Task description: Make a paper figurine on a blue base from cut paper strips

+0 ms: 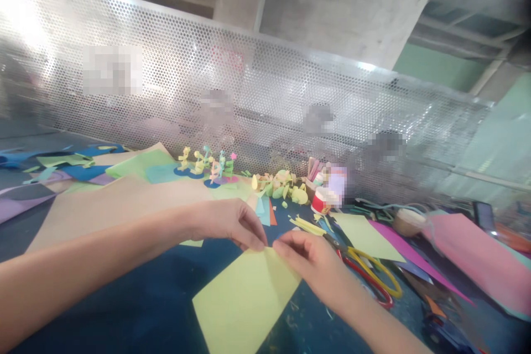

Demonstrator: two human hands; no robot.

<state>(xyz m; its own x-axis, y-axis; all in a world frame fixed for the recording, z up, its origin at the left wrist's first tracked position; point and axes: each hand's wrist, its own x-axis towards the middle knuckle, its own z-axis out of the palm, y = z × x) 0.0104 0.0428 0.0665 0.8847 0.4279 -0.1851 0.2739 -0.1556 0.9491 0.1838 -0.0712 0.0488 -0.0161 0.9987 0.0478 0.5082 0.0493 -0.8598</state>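
A sheet of pale yellow paper [246, 298] hangs slanted over the dark blue table, gripped along its top edge. My left hand [230, 224] pinches that edge between thumb and fingers, from the left side. Close beside it, my right hand [305, 254] pinches the same edge at the right, with a small gap between the two hands. To the right of my right hand lie scissors [373, 274] with yellow and red handles. Just beyond my hands are small blue and orange paper pieces [264, 210].
Small paper figures [207, 163] stand on round bases at the back. Yellow-green paper cutouts [286, 185] are heaped beside a red and white tub [322, 201]. Coloured sheets lie left and right, including pink paper [481, 257]. A perforated metal panel [265, 94] runs behind the table.
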